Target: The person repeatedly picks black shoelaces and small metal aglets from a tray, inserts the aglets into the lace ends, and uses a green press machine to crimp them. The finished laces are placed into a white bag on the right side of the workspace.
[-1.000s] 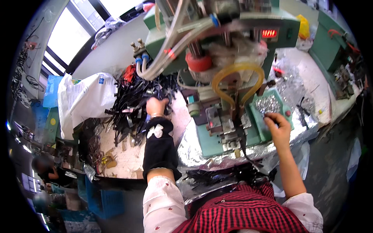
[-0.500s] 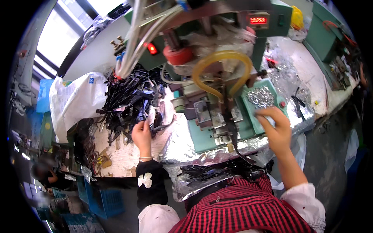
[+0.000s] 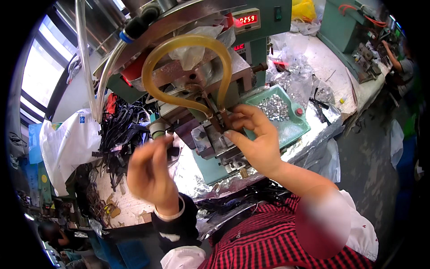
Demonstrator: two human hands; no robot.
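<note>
My left hand point(image 3: 154, 172), smeared by motion, is in front of the press with thumb and fingers drawn together. A short black strip point(image 3: 173, 153) shows at its fingertips and seems to be held there. My right hand point(image 3: 260, 141) is at the press's work point, fingers bent and closed beside the brown jaws point(image 3: 218, 123) under a looped yellow tube point(image 3: 150, 71). What its fingertips pinch is too small or hidden to make out. Small shiny metal pieces point(image 3: 273, 107) lie in a green tray point(image 3: 293, 130) right of that hand.
A heap of black strips point(image 3: 123, 127) lies left of the press point(image 3: 244, 74), beside a white bag point(image 3: 67, 143). More black strips point(image 3: 251, 195) rest at the front edge by my apron. Foil point(image 3: 322, 119) covers the bench's right. Another person point(image 3: 405, 67) sits far right.
My left hand has come away from the heap toward the press. My right hand has moved left from the tray to the jaws. The view has shifted closer to the press.
</note>
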